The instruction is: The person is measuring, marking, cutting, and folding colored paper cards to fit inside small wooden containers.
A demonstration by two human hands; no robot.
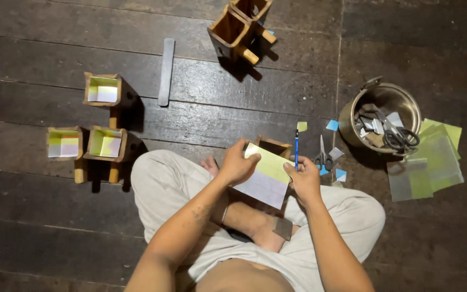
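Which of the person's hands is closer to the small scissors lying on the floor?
The right hand. It sits just beside the small scissors, holding the folded paper sheet and a blue pencil. The left hand grips the sheet's far edge, farther away.

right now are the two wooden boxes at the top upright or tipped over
Tipped over: the two wooden boxes lie on their sides, openings facing sideways, pegs pointing out.
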